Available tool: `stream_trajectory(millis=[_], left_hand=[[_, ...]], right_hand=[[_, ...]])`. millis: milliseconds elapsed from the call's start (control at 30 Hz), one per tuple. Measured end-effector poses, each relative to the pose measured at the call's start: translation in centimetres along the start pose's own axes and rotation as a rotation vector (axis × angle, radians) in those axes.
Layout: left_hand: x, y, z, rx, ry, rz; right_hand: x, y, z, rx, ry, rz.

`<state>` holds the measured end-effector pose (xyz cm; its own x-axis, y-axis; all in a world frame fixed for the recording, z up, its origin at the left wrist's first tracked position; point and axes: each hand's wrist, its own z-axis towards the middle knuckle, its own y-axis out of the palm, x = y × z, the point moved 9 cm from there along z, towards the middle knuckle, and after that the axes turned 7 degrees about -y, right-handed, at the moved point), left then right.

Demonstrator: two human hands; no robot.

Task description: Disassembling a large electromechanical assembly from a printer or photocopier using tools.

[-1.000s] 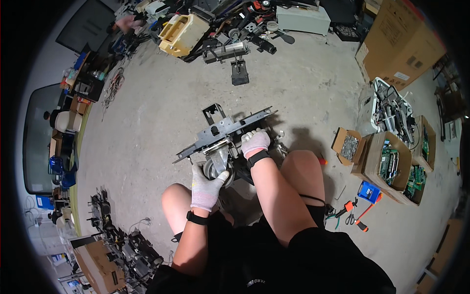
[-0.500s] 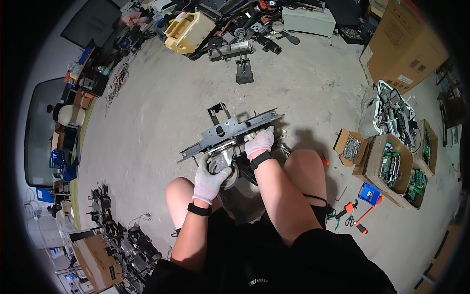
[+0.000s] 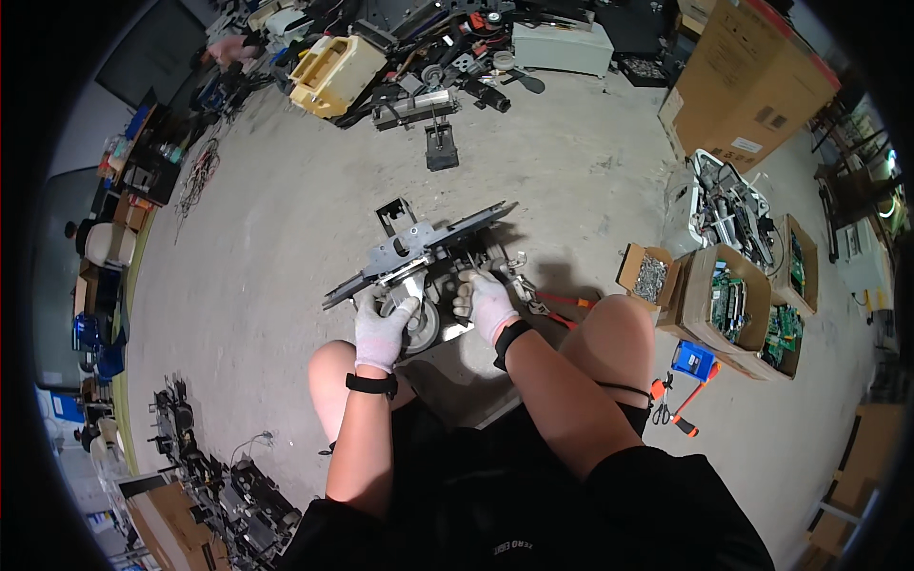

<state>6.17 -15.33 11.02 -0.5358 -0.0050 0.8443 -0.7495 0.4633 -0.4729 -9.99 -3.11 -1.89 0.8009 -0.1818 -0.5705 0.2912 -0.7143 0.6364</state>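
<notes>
Gripping one round wheel (image 3: pixel 424 333) at its bracket, the left hand (image 3: pixel 380 335) is closed with its thumb across the near side. The wheel sits under one long grey metal frame (image 3: pixel 409 249), which lies just beyond both hands, slanting up toward the right. One right hand (image 3: pixel 488 303) has its fingers curled in among dark parts below the frame; whether they grip anything I cannot tell. Both hands wear pale gloves, and both forearms reach forward, the left one straighter, the right one angled inward.

Just right of the right hand, one tool with orange-red handles (image 3: pixel 571 301) lies on the floor (image 3: pixel 267 238). The bent right knee (image 3: pixel 612 335) stands between that hand and one blue bin (image 3: pixel 693 361), one pair of scissors (image 3: pixel 662 411) and one screwdriver (image 3: pixel 685 427). Farther right are one small carton (image 3: pixel 629 267) of metal bits and larger cartons (image 3: pixel 687 309) of green boards, too overlapped to count. Well beyond the hands are one black part (image 3: pixel 441 152) and one cream plastic case (image 3: pixel 335 81).
</notes>
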Motion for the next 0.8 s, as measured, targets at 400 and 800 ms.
stream_trajectory(millis=[400,800], left_hand=[[0.4,0.5,0.1,-0.057,-0.047,-0.099],[-1.4,1.2,1.3,-0.129,0.01,-0.187]], right_hand=[[2.2,-1.9,0.5,0.266,0.104,-0.019],[3.3,0.2,-0.3,-0.036,0.282,-0.003]])
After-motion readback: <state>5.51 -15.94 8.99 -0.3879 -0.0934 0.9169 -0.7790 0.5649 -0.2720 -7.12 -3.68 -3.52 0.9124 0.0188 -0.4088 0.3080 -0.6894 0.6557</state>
